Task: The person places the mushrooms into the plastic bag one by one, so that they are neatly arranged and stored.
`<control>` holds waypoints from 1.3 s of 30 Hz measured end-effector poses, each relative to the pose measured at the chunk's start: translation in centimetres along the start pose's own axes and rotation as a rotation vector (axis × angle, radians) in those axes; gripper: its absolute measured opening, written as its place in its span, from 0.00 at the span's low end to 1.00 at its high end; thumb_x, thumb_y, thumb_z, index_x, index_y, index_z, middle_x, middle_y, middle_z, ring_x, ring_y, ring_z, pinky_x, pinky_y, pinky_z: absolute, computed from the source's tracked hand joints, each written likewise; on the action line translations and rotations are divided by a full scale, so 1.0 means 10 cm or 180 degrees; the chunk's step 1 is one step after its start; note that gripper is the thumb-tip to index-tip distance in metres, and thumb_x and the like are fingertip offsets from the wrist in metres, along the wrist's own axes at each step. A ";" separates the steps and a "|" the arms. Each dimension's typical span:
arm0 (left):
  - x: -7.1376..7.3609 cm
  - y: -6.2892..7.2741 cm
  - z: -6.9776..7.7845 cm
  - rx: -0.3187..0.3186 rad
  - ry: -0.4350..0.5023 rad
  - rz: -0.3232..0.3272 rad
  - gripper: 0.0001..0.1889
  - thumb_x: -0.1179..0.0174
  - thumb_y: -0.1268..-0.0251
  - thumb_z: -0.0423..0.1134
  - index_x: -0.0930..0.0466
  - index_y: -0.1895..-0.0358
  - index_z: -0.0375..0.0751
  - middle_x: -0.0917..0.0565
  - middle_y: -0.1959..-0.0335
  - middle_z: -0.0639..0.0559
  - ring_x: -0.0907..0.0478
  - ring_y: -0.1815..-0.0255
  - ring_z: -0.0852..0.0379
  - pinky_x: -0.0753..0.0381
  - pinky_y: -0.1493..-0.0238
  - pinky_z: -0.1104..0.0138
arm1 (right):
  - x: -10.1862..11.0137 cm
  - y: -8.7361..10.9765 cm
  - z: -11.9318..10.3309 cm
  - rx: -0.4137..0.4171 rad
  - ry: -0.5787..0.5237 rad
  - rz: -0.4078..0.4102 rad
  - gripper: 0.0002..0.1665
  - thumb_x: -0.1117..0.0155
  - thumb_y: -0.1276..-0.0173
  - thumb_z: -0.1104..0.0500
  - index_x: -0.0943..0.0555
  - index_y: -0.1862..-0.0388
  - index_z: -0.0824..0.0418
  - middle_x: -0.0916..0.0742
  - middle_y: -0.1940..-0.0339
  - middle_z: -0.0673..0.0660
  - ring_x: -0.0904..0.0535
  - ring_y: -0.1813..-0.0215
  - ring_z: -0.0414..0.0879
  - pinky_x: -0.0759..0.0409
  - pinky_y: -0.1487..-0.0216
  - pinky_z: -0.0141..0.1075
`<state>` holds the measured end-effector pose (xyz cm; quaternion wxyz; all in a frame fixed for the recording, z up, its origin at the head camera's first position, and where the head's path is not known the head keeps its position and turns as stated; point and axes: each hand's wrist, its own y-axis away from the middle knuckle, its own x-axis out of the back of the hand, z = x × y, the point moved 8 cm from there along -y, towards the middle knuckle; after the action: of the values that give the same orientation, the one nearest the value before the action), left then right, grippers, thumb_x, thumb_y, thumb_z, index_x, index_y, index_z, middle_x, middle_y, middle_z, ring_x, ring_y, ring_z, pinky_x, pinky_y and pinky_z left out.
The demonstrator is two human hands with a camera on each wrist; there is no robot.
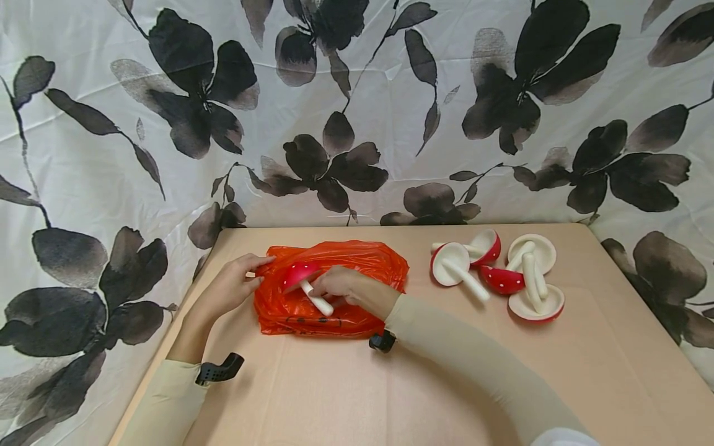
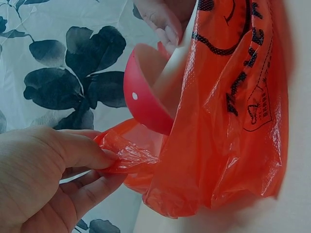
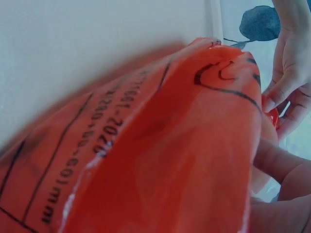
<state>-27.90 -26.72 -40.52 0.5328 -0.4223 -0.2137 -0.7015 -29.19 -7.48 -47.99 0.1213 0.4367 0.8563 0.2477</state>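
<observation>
An orange-red plastic bag (image 1: pixel 357 260) with black print lies on the table. My left hand (image 1: pixel 231 288) pinches the bag's edge at its left end; the left wrist view shows thumb and fingers (image 2: pixel 87 160) gripping the crumpled film. My right hand (image 1: pixel 340 285) is over the bag and holds a toy mushroom (image 1: pixel 320 300) by its white stem. The mushroom's red cap (image 2: pixel 146 97) with white dots is tilted to the left, at the bag's opening. In the right wrist view the bag (image 3: pixel 184 145) covers much of the mushroom.
To the right of the bag, several more toy mushrooms (image 1: pixel 457 266) with red caps and white stems lie in a loose heap on the light wooden table (image 1: pixel 390 384). A floral cloth (image 1: pixel 413 111) hangs behind the table.
</observation>
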 end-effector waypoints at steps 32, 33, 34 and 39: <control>0.00 -0.07 0.05 -0.0020 0.0129 0.0147 0.23 0.42 0.35 0.22 0.24 0.35 0.26 0.18 0.48 0.35 0.18 0.48 0.36 0.15 0.48 0.45 | -0.08 -0.26 -0.08 0.0125 -0.0834 0.0596 0.09 0.32 0.34 0.69 0.19 0.56 0.71 0.15 0.63 0.59 0.15 0.59 0.51 0.12 0.53 0.46; 0.00 -0.07 0.04 -0.0018 0.0115 0.0146 0.23 0.42 0.34 0.22 0.24 0.35 0.26 0.18 0.48 0.35 0.18 0.48 0.36 0.15 0.49 0.45 | -0.08 -0.27 -0.07 0.0104 -0.0813 0.0562 0.07 0.32 0.33 0.69 0.18 0.57 0.70 0.15 0.63 0.59 0.14 0.59 0.52 0.12 0.53 0.46; 0.00 -0.07 0.04 -0.0017 0.0106 0.0144 0.23 0.42 0.35 0.22 0.24 0.35 0.26 0.18 0.49 0.35 0.18 0.49 0.36 0.15 0.49 0.46 | -0.09 -0.27 -0.07 0.0095 -0.0815 0.0514 0.07 0.32 0.33 0.68 0.18 0.58 0.70 0.14 0.63 0.59 0.13 0.58 0.52 0.12 0.52 0.46; -0.01 -0.06 0.02 -0.0019 0.0112 0.0126 0.23 0.42 0.34 0.22 0.25 0.35 0.26 0.18 0.49 0.35 0.17 0.48 0.36 0.15 0.49 0.46 | -0.15 -0.30 -0.08 0.0126 -0.1031 0.0174 0.07 0.36 0.31 0.70 0.20 0.55 0.71 0.14 0.62 0.59 0.13 0.52 0.56 0.16 0.42 0.50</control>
<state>-28.38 -26.29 -40.39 0.5490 -0.4157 -0.1937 -0.6988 -30.73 -10.39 -48.92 0.2423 0.4964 0.8180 0.1603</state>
